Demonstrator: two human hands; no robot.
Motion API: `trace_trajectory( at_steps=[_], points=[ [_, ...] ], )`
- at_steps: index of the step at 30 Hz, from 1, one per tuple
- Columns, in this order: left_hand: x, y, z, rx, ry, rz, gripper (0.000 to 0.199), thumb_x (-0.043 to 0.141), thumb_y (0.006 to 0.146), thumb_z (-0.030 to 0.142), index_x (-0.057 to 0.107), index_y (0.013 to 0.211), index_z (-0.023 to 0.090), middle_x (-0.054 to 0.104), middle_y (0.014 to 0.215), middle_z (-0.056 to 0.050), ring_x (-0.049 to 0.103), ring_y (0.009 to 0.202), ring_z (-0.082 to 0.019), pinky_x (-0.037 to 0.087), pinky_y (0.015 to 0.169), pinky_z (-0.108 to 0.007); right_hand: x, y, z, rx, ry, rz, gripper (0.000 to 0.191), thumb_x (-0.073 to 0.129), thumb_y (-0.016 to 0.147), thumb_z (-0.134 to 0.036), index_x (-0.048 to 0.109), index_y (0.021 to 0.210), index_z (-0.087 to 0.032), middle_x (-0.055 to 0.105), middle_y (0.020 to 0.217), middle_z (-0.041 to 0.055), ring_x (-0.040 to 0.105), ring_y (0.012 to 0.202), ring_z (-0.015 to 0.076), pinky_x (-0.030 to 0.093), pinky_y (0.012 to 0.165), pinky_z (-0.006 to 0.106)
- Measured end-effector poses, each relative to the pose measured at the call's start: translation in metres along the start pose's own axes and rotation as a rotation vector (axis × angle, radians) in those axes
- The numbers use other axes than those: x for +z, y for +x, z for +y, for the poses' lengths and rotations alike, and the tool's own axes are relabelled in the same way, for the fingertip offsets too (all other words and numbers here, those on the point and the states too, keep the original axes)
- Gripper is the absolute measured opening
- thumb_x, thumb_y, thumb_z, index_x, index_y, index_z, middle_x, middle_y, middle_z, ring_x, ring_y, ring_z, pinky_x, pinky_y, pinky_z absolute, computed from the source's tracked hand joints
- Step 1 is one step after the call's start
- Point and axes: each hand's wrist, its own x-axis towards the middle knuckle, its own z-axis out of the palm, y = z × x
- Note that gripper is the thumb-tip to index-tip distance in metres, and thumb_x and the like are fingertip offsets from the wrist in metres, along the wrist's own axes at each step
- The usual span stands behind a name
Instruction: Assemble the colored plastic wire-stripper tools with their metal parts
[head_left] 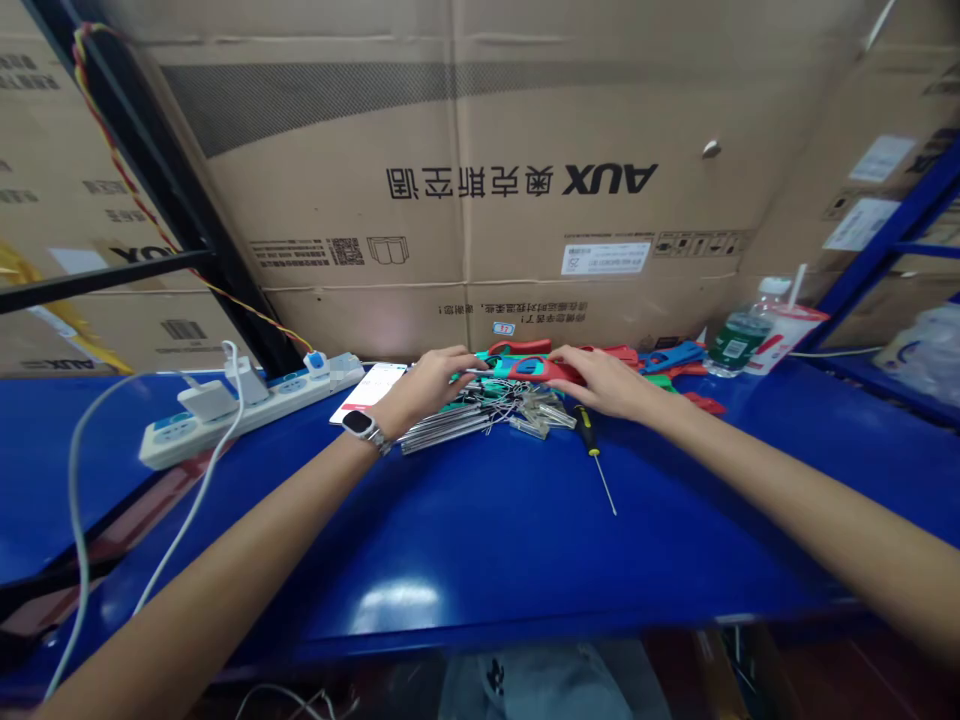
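Observation:
A red plastic piece with a blue inset (pixel 531 368) lies over the pile at the back of the blue table. My right hand (pixel 600 380) has its fingers closed on the right end of this piece. At the left side of the pile, my left hand (pixel 435 380) is closed round something thin whose nature I cannot make out. Below my hands are thin metal rods (pixel 442 430) with white wires, and small clear plastic parts (pixel 531 427). A black and yellow screwdriver (pixel 586 432) lies just right of them, its tip pointing toward me.
On the blue table (pixel 480 540), a power strip (pixel 180 438) with plugs and cables lies left, near a phone (pixel 369 390). Red and blue pieces (pixel 673 357) lie back right, beside a bottle (pixel 737 340) and a cup with straw (pixel 784 335). Cardboard (pixel 450 120) stands behind.

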Motion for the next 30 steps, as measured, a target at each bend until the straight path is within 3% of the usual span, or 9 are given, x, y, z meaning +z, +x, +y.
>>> trace_trajectory(
  at_steps=[3,7,10,13,17,21,24,30],
  points=[
    [0.013,0.024,-0.031,-0.075,0.049,-0.004,0.027,0.051,0.096,0.018,0.074,0.11,0.019,0.072,0.104,-0.01,0.068,0.098,-0.024,0.053,0.088,-0.038,0.004,0.033,0.014,0.009,-0.05,0.024,0.029,0.056,0.1,-0.033,0.061,0.127,-0.023,0.068,0.13,0.013,0.064,0.118,0.032,0.045,0.098,0.044],
    [0.033,0.048,-0.059,-0.251,0.119,-0.022,0.031,0.05,0.091,0.015,0.076,0.108,0.017,0.068,0.112,-0.013,0.068,0.1,-0.026,0.055,0.091,-0.038,0.015,0.068,0.026,0.076,-0.158,-0.041,0.03,0.055,0.099,-0.027,0.061,0.128,-0.02,0.067,0.126,0.0153,0.063,0.116,0.0311,0.045,0.099,0.044],
    [0.043,0.05,-0.068,-0.273,0.117,-0.057,0.033,0.048,0.087,0.01,0.078,0.099,0.017,0.07,0.105,-0.012,0.069,0.096,-0.025,0.055,0.093,-0.037,0.026,0.074,0.038,0.103,-0.185,-0.039,0.03,0.053,0.099,-0.026,0.063,0.126,-0.018,0.064,0.125,0.0163,0.061,0.117,0.0317,0.046,0.1,0.046],
    [0.044,0.042,-0.068,-0.273,0.11,-0.065,0.032,0.047,0.089,0.011,0.077,0.1,0.017,0.071,0.106,-0.012,0.068,0.1,-0.026,0.054,0.097,-0.039,0.033,0.064,0.049,0.123,-0.131,0.056,0.032,0.053,0.097,-0.028,0.064,0.127,-0.02,0.063,0.124,0.0157,0.059,0.119,0.0328,0.046,0.1,0.049],
    [0.037,0.035,-0.054,-0.242,0.102,-0.014,0.029,0.047,0.097,0.02,0.073,0.11,0.016,0.069,0.113,-0.013,0.064,0.11,-0.028,0.051,0.1,-0.044,0.031,0.034,0.062,0.149,-0.046,0.165,0.033,0.052,0.096,-0.027,0.066,0.124,-0.019,0.065,0.121,0.0152,0.059,0.116,0.0334,0.048,0.099,0.051],
    [0.037,0.048,-0.023,-0.092,0.045,0.07,0.023,0.051,0.1,0.025,0.07,0.11,0.017,0.069,0.11,-0.011,0.064,0.106,-0.027,0.052,0.095,-0.044,0.02,-0.001,0.071,0.171,-0.008,0.182,0.031,0.046,0.094,-0.019,0.069,0.114,-0.021,0.068,0.116,0.0128,0.061,0.112,0.0311,0.048,0.098,0.05],
    [0.047,0.069,0.005,0.038,0.01,0.017,0.019,0.054,0.099,0.022,0.069,0.109,0.016,0.068,0.113,-0.012,0.064,0.106,-0.027,0.052,0.094,-0.042,0.013,-0.026,0.075,0.211,-0.017,0.164,0.029,0.046,0.093,-0.019,0.07,0.11,-0.02,0.07,0.114,0.0122,0.06,0.111,0.0312,0.048,0.097,0.05],
    [0.079,0.111,0.057,0.14,-0.041,-0.174,0.017,0.06,0.096,0.025,0.07,0.105,0.016,0.07,0.105,-0.011,0.066,0.103,-0.027,0.052,0.091,-0.041,0.002,-0.072,0.069,0.299,-0.046,0.125,0.029,0.056,0.087,-0.023,0.067,0.113,-0.02,0.067,0.12,0.0122,0.057,0.118,0.0327,0.045,0.101,0.053]
  ],
)
